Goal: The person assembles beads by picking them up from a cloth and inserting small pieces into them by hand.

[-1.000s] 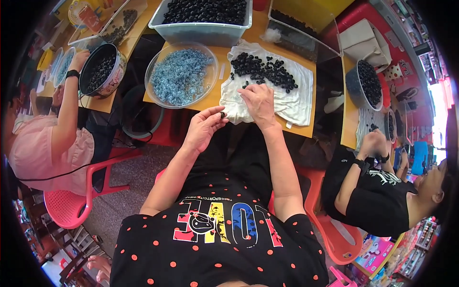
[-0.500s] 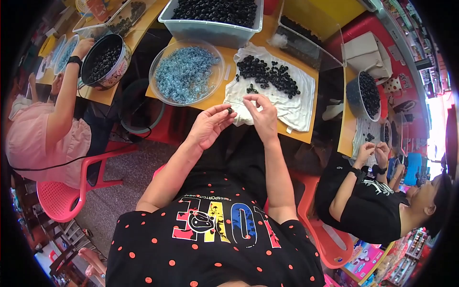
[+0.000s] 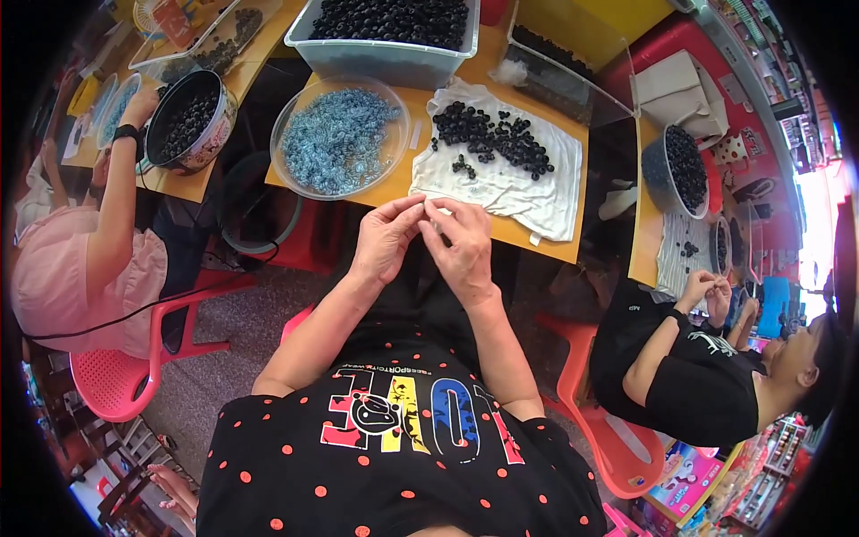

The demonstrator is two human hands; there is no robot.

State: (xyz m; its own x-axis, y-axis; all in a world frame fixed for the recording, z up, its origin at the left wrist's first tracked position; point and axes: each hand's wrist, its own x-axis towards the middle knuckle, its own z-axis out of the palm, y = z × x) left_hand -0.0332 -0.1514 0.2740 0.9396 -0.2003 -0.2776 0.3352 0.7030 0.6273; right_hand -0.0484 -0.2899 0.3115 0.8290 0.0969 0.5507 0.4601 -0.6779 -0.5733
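Note:
In the head view my left hand (image 3: 387,240) and my right hand (image 3: 459,246) meet just off the table's front edge, fingertips pinched together. A small black round piece, seen in my left fingertips a moment ago, is now hidden by the fingers. Whatever my right fingertips pinch is too small to make out. Beyond my hands, a white cloth (image 3: 537,201) lies on the table with a scatter of black round pieces (image 3: 488,134) on it. To the left sits a clear round tub (image 3: 279,148) of small bluish see-through pieces (image 3: 335,134).
A large plastic bin (image 3: 385,64) full of black pieces stands at the back, beside a clear box (image 3: 573,85). Co-workers sit left, near a black-lined pot (image 3: 188,121), and right, near a tub (image 3: 658,170). A red chair (image 3: 617,452) stands at right.
My right hand has moved left and down to meet my left hand, their fingertips now touching. The black piece has gone from sight. The whole view has shifted slightly.

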